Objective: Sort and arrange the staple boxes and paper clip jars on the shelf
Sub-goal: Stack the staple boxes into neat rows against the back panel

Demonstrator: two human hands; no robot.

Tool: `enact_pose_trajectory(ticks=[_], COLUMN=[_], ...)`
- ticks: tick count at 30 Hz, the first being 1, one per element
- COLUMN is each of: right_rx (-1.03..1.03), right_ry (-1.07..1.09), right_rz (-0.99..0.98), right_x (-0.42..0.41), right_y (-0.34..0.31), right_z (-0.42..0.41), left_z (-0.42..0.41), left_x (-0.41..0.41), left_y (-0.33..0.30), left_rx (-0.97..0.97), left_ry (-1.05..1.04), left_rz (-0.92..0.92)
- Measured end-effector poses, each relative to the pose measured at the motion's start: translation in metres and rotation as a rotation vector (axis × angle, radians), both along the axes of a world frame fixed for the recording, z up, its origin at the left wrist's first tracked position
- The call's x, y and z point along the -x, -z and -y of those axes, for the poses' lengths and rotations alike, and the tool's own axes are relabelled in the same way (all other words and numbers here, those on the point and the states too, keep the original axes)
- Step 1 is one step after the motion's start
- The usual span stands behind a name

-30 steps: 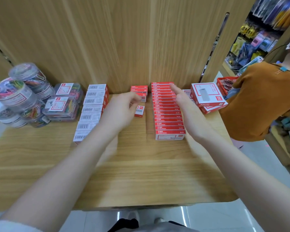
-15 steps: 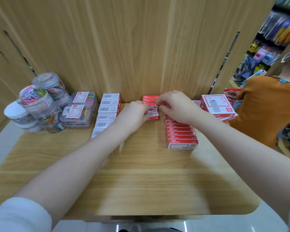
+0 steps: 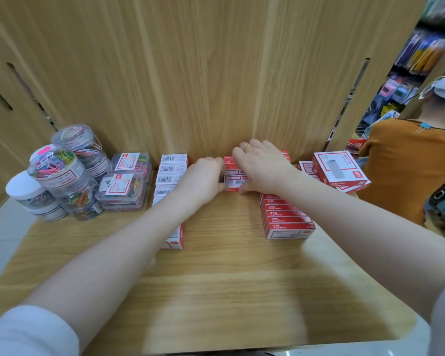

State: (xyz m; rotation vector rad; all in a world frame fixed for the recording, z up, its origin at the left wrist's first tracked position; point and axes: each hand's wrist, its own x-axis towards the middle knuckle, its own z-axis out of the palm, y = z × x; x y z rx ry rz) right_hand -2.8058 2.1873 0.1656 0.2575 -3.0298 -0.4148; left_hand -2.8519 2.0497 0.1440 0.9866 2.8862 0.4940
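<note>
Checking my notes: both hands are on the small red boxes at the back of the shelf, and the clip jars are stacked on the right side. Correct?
Not quite. The head view shows the jars on the left side. Both hands, left and right, are on the small red boxes at the back.

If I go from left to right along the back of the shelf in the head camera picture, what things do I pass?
Round paper clip jars → flat clear boxes of clips → row of white barcode boxes → left hand → small red boxes → right hand → big red and white boxes.
</note>
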Motion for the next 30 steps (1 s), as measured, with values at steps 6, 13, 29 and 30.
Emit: enact_pose_trajectory(ticks=[6,13,29,30], right_rx=[0.119,0.342,0.272,0.291], right_ry=[0.027,0.071,0.095,0.1], right_rz=[0.024,0.021,0.078,0.078], right_x=[0.008,0.014,0.015,0.015], right_y=[0.002,-0.003,-0.004,-0.004], right_z=[-0.006,-0.02,-0.018,-0.018], left_z=[0.001,-0.004,-0.013,-0.014], left_x=[0.007,0.024,0.023,0.022], left_y=[-0.005,0.002,-0.002,-0.002], left_rx=[-0.18,-0.136,-0.142,-0.138], left_ry=[-0.01,-0.017,-0.047,-0.049], left_rz=[0.157,0.166,0.326,0.323])
